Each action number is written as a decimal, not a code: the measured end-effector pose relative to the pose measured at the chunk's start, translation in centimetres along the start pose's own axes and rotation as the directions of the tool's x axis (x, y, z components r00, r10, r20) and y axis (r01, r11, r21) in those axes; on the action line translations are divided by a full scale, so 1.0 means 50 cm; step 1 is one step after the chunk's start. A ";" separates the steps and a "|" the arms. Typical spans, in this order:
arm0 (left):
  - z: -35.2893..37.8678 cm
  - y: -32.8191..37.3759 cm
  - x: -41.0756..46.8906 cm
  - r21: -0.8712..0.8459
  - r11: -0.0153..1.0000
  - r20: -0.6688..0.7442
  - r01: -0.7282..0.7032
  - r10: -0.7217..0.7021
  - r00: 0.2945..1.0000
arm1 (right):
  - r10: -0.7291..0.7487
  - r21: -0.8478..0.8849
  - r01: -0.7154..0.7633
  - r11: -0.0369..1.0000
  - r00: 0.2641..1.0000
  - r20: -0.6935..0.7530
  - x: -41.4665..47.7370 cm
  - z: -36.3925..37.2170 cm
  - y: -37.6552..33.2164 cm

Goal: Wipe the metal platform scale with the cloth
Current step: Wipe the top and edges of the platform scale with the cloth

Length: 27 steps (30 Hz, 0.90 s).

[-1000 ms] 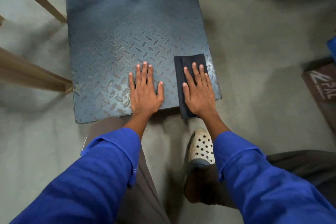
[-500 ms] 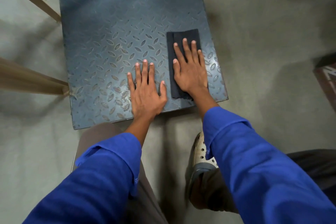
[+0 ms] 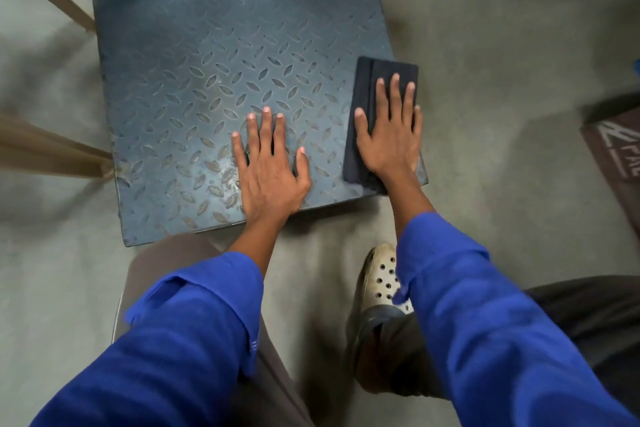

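- The metal platform scale (image 3: 214,80) sits on the grey floor (image 3: 502,45). Its blue-grey top plate has a raised diamond pattern, and upright bars are bolted along its far edge.
- The cloth (image 3: 388,68), dark and folded into a long rectangle, lies flat at the near right corner of the platform. Its far right corner reaches just past the platform's right edge.
- The right hand (image 3: 389,139) lies palm down on the cloth. Its fingers are straight and slightly fanned, pressing it against the plate, and the thumb is out to the side, also on the cloth.
- The left hand (image 3: 268,166) rests flat on the bare plate by the near edge, just beside the cloth but apart from it, fingers straight and a little spread.
- Both arms wear blue sleeves (image 3: 194,322).
- A pale perforated clog (image 3: 381,279) stands on the floor just short of the platform's near edge, below the right wrist.
- Wooden bars (image 3: 45,152) meet the platform's left edge.
- A brown mat (image 3: 616,156) with white lettering lies on the floor, well to the right.
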<state>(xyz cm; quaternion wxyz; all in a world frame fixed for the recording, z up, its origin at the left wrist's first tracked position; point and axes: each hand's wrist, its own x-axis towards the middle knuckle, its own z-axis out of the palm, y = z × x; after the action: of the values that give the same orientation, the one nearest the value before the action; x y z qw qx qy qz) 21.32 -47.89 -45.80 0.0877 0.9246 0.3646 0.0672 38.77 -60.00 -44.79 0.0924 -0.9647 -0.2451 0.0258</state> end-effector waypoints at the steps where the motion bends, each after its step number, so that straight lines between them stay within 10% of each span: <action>1: -0.001 0.001 0.001 -0.004 1.000 0.001 -0.002 0.002 1.000 | 0.026 0.002 -0.026 1.000 1.000 0.003 0.022 0.001 -0.010; 9: -0.012 0.003 0.000 -0.010 1.000 0.030 0.000 0.000 1.000 | -0.083 -0.009 0.083 0.997 0.997 -0.003 -0.106 0.007 -0.024; 19: 0.003 -0.002 0.000 -0.020 1.000 0.022 0.001 -0.001 1.000 | 0.171 -0.003 -0.172 0.985 0.983 -0.064 -0.023 0.020 -0.062; 27: 0.003 0.003 0.030 0.014 0.999 0.073 -0.048 0.047 0.996 | -0.185 -0.002 0.185 0.983 0.983 0.015 -0.072 0.011 -0.037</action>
<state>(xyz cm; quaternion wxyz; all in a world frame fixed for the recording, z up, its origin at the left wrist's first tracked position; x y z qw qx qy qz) 22.55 -47.00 -45.82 0.0921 0.9354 0.3396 0.0330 34.68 -60.03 -44.96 0.0908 -0.9378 -0.3343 0.0241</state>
